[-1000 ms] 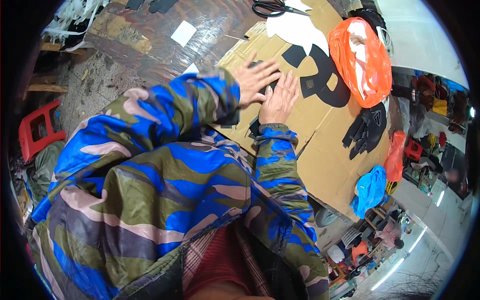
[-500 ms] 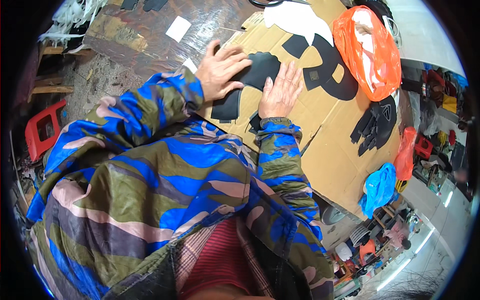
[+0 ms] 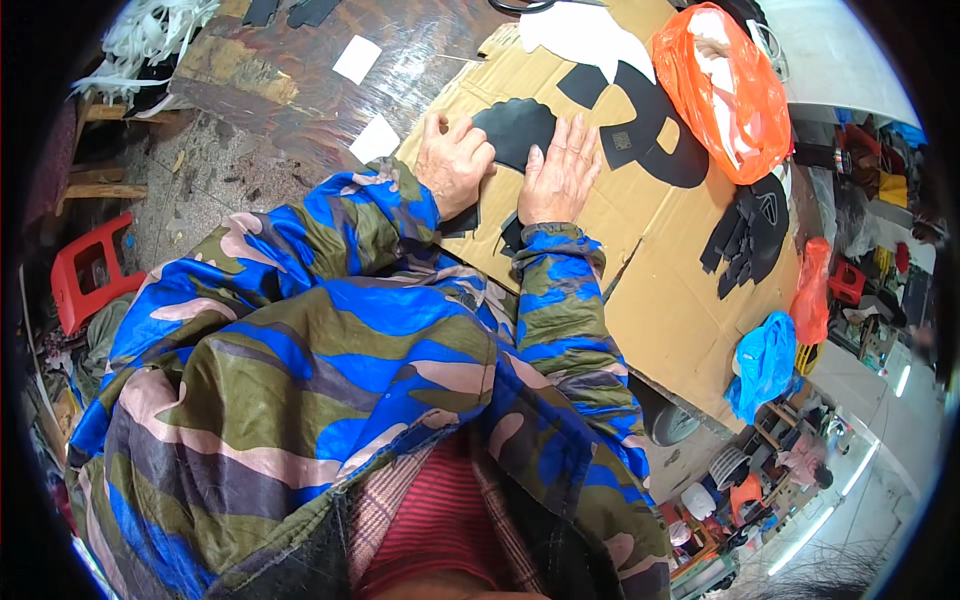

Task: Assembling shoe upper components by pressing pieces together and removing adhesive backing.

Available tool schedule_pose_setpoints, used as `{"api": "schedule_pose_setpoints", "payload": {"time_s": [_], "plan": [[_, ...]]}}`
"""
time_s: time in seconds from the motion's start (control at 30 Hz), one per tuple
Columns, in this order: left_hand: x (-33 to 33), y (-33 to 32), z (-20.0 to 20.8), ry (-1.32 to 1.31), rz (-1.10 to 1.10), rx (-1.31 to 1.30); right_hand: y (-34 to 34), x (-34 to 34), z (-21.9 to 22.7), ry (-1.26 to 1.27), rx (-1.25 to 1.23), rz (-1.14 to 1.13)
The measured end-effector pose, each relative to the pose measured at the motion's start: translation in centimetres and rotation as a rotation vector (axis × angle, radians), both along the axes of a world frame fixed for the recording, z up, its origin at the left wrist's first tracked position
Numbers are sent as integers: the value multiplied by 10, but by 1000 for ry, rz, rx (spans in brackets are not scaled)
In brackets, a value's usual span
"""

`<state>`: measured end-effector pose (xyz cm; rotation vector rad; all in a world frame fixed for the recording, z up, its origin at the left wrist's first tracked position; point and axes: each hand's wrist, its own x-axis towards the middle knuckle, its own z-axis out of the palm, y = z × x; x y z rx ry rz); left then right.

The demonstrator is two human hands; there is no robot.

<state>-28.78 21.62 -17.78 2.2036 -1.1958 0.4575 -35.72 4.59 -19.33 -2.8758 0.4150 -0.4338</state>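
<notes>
A curved black piece of sheet material (image 3: pixel 515 130) with a scalloped upper edge lies on flattened brown cardboard (image 3: pixel 660 270). My left hand (image 3: pixel 455 165) is closed over its left part, fingers curled, with the fingertips partly hidden. Flat at the piece's right end rests my right hand (image 3: pixel 560 178), its fingers stretched out. A smaller black scrap (image 3: pixel 512 235) shows beside my right wrist. Farther right on the cardboard lies another black cut piece (image 3: pixel 655 130) with openings in it.
An orange plastic bag (image 3: pixel 725 95) with white contents stands at the back right. Near it lie a white sheet (image 3: pixel 575 38) and a bundle of black pieces (image 3: pixel 750 240). A blue bag (image 3: pixel 762 365) hangs at the right edge. White paper squares (image 3: pixel 357 60) lie on the wooden table.
My left hand has gone from spread fingers on the black piece to curled ones, shifting slightly right and nearer me. My right hand stays flat in about the same place.
</notes>
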Motion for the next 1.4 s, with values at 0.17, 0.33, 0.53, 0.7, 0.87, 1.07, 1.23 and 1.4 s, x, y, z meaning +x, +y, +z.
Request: {"api": "schedule_pose_setpoints", "payload": {"time_s": [0.17,0.33,0.53,0.7,0.87,1.07,1.23,1.4], "plan": [[-4,1,-3,29,1,-29,0,-1,-1,1,-2,-1],[-40,9,-1,82,-245,-133,-2,-4,-2,0,-5,-7],[-75,25,6,629,-692,134,-1,-2,0,-6,0,0],[-48,24,31,460,-535,-84,-3,-4,1,-21,40,7],[13,49,24,182,-104,315,10,-16,20,-296,306,131],[23,52,9,229,-148,498,43,-20,40,-215,367,284],[21,53,9,254,-150,477,49,-13,37,-150,344,213],[19,54,10,280,-148,464,52,-8,32,-141,261,236]]}}
